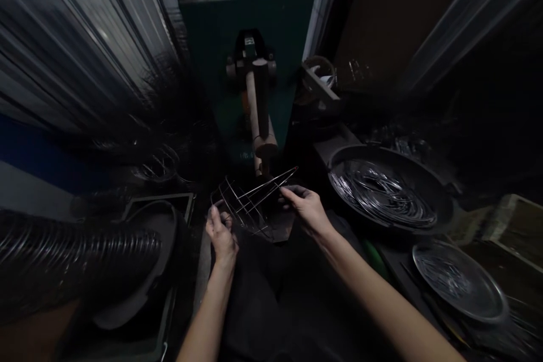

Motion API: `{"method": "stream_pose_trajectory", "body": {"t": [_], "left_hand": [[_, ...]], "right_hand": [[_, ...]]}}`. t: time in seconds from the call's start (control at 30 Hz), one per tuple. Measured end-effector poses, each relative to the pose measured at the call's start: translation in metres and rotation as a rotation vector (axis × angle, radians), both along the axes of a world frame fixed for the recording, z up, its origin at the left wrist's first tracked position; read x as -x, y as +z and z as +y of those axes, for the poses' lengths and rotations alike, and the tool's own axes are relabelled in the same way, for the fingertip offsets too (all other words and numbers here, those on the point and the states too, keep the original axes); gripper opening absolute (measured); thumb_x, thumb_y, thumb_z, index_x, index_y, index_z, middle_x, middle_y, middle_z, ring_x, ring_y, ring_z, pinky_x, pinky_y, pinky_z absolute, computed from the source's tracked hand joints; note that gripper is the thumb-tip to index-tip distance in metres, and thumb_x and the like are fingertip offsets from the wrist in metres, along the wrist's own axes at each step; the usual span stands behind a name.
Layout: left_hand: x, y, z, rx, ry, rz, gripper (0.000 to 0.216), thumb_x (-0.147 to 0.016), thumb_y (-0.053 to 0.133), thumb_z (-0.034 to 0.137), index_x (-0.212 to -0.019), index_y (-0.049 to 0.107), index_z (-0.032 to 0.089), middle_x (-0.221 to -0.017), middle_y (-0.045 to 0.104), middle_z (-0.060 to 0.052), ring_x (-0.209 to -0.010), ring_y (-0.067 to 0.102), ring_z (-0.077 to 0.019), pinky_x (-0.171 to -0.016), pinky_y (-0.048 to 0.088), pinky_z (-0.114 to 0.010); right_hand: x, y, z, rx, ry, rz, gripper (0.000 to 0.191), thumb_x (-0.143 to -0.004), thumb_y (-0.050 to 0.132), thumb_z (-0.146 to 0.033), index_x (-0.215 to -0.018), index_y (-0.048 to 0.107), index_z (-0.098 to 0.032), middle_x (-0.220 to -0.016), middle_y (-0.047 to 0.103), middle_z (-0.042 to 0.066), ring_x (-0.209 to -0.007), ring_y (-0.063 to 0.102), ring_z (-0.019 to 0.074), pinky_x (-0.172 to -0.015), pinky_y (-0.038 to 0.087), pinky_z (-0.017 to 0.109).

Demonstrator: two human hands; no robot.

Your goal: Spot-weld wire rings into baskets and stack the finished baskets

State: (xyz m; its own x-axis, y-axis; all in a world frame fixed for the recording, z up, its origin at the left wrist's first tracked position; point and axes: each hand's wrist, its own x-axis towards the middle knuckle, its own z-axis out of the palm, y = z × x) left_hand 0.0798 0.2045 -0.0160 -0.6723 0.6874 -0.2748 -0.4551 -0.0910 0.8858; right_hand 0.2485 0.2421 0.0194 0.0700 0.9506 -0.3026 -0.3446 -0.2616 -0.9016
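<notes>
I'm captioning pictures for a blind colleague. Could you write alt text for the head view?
A person's left hand and right hand hold a thin wire frame in front of a green machine in dim light. To the right, a large pan holds shiny wires; a smaller dish nearer the viewer holds metal pieces.

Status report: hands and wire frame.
Left hand holding wire frame at left. Right hand pinching at right. Machine arm just beyond; contact unclear.
</notes>
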Motion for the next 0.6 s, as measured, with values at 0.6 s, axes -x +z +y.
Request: {"method": "stream_pose_trajectory", "body": {"t": [0.6], "left_hand": [[0.01, -0.008, 0.002, -0.032, 0.014, 0.104, 0.041, -0.073, 0.061, 0.054, -0.083, 0.059, 0.014, -0.047, 0.031, 0.009, -0.04, 0.027, -0.0022, -0.039, 0.02, -0.013]], "right_hand": [[0.028, 0.009, -0.002, 0.166, -0.082, 0.233, 0.034, -0.045, 0.087, -0.027, -0.069, 0.069, -0.011, -0.063, 0.063, 0.001, -0.058, 0.058, 0.0081, -0.046, 0.039, 0.014]]}}
